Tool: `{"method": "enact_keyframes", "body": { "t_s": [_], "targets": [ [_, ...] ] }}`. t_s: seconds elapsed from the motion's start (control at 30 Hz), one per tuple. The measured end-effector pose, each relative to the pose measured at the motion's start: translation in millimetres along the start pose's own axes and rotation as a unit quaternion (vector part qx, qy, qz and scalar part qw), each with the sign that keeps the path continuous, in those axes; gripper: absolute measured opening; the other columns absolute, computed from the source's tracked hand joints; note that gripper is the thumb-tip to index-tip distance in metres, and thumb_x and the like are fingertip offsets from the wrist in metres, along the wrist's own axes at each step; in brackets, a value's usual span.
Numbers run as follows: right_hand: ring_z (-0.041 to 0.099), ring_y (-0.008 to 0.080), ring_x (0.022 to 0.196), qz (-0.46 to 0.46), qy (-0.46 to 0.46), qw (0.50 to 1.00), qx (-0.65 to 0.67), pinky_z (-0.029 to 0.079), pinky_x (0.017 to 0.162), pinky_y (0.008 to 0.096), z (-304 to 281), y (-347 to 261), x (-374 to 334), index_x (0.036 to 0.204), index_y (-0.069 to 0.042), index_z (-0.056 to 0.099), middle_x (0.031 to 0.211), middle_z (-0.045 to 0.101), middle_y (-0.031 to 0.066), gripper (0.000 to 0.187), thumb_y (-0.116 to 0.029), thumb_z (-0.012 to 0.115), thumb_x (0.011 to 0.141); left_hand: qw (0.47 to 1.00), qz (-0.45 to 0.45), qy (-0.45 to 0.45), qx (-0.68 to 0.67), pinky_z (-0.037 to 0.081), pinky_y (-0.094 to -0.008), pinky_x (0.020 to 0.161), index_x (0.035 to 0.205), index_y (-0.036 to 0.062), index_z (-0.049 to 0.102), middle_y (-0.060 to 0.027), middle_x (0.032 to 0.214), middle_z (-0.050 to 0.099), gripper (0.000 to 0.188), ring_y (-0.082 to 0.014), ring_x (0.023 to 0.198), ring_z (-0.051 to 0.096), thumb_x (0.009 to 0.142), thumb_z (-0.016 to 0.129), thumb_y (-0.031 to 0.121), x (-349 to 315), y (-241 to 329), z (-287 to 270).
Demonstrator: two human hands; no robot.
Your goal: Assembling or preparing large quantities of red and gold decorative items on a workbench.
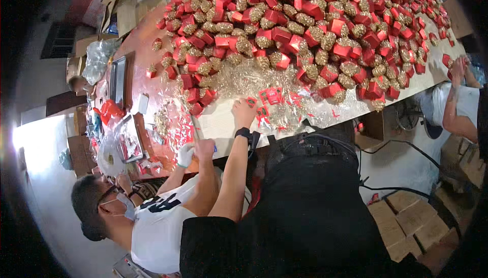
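My left hand (244,112), with a dark band on the wrist, reaches over the near part of the table. Its fingers are bent together on a small flat red-and-green piece (251,102). Several similar red pieces (271,95) lie just right of the fingertips, among gold glitter scraps. Beyond them rises a large heap of red-and-gold ornaments (290,34), each a shiny red block joined to a rough gold part. My right hand is out of view.
Left of me, a co-worker in a white shirt has a gloved hand (185,155) and a bare hand (205,149) at the table edge. Trays (118,82) and plastic bags (100,59) lie farther left. Another person stands far right. Brown cartons (406,219) and black cables are at lower right.
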State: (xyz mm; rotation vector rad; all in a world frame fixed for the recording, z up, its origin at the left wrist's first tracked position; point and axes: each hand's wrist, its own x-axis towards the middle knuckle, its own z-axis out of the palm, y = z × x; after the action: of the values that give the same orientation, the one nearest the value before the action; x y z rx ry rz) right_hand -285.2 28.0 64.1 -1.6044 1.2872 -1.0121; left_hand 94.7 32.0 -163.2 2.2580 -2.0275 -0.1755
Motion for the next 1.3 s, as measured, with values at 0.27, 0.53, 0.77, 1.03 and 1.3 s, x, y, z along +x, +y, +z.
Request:
{"method": "enact_keyframes", "body": {
  "t_s": [0.27,0.53,0.77,1.03,1.3],
  "targets": [
    [0.045,0.024,0.108,-0.035,-0.053,0.998,0.011,0.039,0.089,0.0322,26,-4,-5,0.118,0.0,0.041,0.125,0.042,0.0132,0.049,-0.015,0.063,0.077,0.918,-0.084,0.008,-0.388,0.043,-0.0359,0.074,0.095,-0.0024,0.047,-0.0168,0.086,0.054,0.039,-0.0301,0.082,0.055,0.069,0.07,0.016,6,46,-74],
    [0.04,0.0239,0.116,-0.103,-0.23,0.961,-0.113,0.037,0.093,0.0334,50,4,8,0.132,-0.004,0.029,0.135,0.032,0.0147,0.07,-0.016,0.067,0.075,0.855,0.345,-0.141,-0.36,0.04,-0.0347,0.084,0.107,0.0053,0.049,-0.0126,0.1,0.048,0.051,-0.0302,0.097,0.047,0.059,0.067,0.0,-9,135,-183],
    [0.051,0.0117,0.077,0.173,-0.378,0.905,0.088,0.042,0.07,0.0286,82,27,-18,0.109,-0.001,0.05,0.079,0.058,0.0048,0.028,-0.021,0.047,0.09,0.808,0.392,-0.215,-0.385,0.041,-0.0334,0.086,0.111,0.0073,0.05,-0.0113,0.106,0.049,0.055,-0.0286,0.1,0.049,0.059,0.067,0.0,-21,130,-181],
    [0.044,0.0086,0.065,0.261,-0.376,0.801,0.385,0.036,0.059,0.0218,69,56,-30,0.09,0.001,0.056,0.076,0.051,0.0014,0.022,-0.013,0.039,0.089,0.926,0.197,-0.04,-0.321,0.042,-0.0358,0.081,0.113,0.0008,0.045,-0.0173,0.104,0.049,0.061,-0.0324,0.095,0.051,0.066,0.073,0.027,59,112,-92],
    [0.057,0.0162,0.096,0.223,-0.216,0.902,0.3,0.044,0.085,0.027,63,48,-30,0.101,0.003,0.052,0.098,0.058,0.0078,0.017,-0.005,0.049,0.086,0.986,-0.079,-0.065,-0.128,0.041,-0.0459,0.085,0.118,-0.0098,0.028,-0.0319,0.109,0.04,0.078,-0.0448,0.1,0.046,0.07,0.068,0.035,149,96,0]
  ]
}}
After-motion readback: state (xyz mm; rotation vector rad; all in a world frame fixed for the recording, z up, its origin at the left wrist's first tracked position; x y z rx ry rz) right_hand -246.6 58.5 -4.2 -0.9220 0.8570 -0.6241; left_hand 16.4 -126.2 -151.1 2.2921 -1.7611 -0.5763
